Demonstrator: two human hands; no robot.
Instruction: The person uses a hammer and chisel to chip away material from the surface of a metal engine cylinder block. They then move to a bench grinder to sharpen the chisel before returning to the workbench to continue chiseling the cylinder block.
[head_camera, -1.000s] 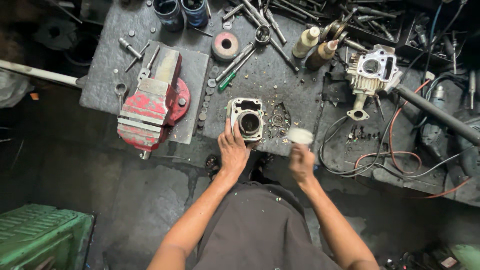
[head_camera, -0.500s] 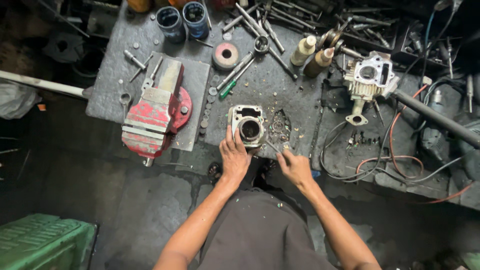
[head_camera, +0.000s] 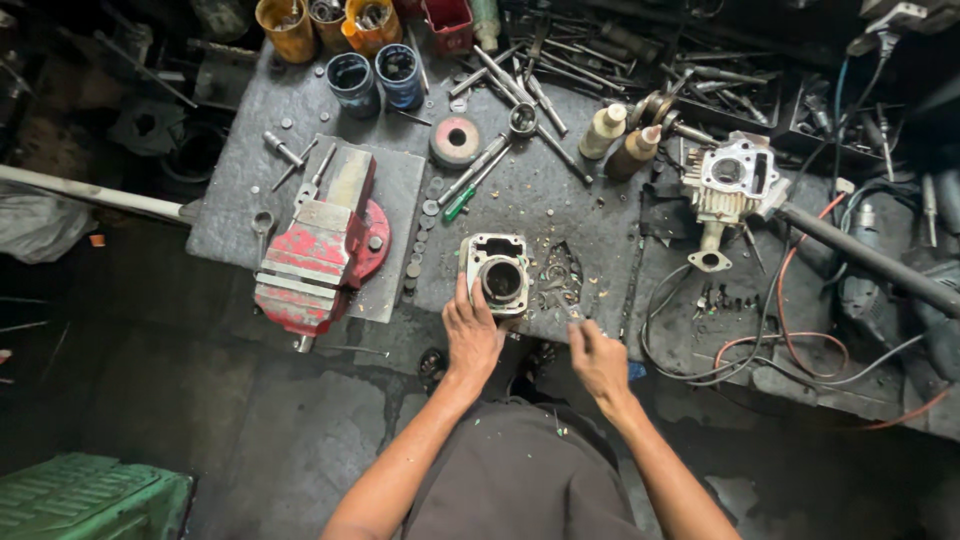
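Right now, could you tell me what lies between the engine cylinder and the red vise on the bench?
In the head view, a row of small washers lies between the engine cylinder and the red vise.
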